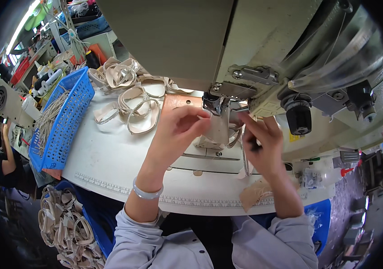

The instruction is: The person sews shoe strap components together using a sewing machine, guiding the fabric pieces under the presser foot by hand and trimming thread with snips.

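Observation:
My left hand (180,127) is beside the needle area of a sewing machine (234,92), its thumb and forefinger closed together. Their tips meet the edge of a pale upright part below the presser foot (211,103); what they pinch is too small to tell. On the other side, my right hand (264,143) is curled, slightly blurred, with its fingertips close to the needle area. A narrow beige strap (245,157) hangs down by those fingers. Something small and dark shows in the right palm, its kind unclear.
Looped beige straps with shiny trim (140,110) lie left on the white table (110,157). A blue basket (68,121) holds pale cords. More beige straps (68,224) are piled below left. A brown scrap (254,195) and a clear bottle (330,177) lie right.

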### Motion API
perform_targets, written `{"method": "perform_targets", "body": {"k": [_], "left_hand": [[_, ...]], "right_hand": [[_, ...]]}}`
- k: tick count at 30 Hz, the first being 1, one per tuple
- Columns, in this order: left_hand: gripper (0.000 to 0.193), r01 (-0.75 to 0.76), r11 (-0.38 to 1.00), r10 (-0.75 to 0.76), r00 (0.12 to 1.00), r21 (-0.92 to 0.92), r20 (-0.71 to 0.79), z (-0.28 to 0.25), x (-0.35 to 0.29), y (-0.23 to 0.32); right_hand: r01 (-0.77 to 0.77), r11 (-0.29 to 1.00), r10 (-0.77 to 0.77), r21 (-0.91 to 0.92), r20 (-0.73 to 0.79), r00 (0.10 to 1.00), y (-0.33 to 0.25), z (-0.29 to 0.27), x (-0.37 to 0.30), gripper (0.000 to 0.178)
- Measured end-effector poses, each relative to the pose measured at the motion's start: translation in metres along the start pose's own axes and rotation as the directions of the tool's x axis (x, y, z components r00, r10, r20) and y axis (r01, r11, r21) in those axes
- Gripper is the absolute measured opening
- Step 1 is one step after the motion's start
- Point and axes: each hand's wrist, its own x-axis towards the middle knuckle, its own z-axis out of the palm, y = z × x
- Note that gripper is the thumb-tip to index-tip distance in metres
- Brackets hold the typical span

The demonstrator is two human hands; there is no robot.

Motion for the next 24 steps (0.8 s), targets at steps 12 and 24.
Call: {"method": "perform_targets", "body": {"k": [12,24], "left_hand": [[0.023,0.140,0.975,-0.117,0.984,-0.170,0.137,0.010,-0.013,-0.006],[0.021,0.126,0.979,-0.096,0.979,-0.159,0.181,0.009,-0.014,-0.007]], "right_hand": [[-0.314,0.841,0.381,0.441,-0.070,0.922,-0.042,0.013,-0.029,0.037],[-0.171,0.948,0.191,0.269,-0.051,0.980,-0.035,0.011,-0.024,0.037]]}}
